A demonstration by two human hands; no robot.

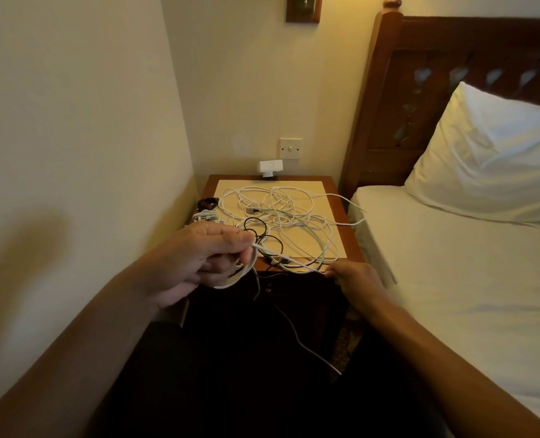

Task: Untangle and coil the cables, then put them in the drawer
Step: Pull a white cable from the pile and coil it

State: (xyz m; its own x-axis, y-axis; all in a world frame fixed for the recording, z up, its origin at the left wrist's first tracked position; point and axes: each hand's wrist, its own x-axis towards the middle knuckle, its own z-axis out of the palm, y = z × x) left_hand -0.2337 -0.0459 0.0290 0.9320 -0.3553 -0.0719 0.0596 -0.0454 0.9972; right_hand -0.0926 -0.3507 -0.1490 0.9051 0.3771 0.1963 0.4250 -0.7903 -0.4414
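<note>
The room is dim, lit by warm yellowish light that seems to come from above and behind the camera. A soft, blurred shadow lies on the left wall (34, 235). The pillow (489, 153) and bed sheet (452, 263) are the brightest areas, without harsh glare. The space below the table (347, 235) sinks into near black. Wide-angle distortion bends the headboard (388, 90) and the forearms at the edges. The right hand (354, 276) is slightly motion-blurred.

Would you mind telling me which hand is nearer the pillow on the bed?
Right. The right hand is at the nightstand's front corner beside the bed; the left hand is farther from the pillow.
</note>
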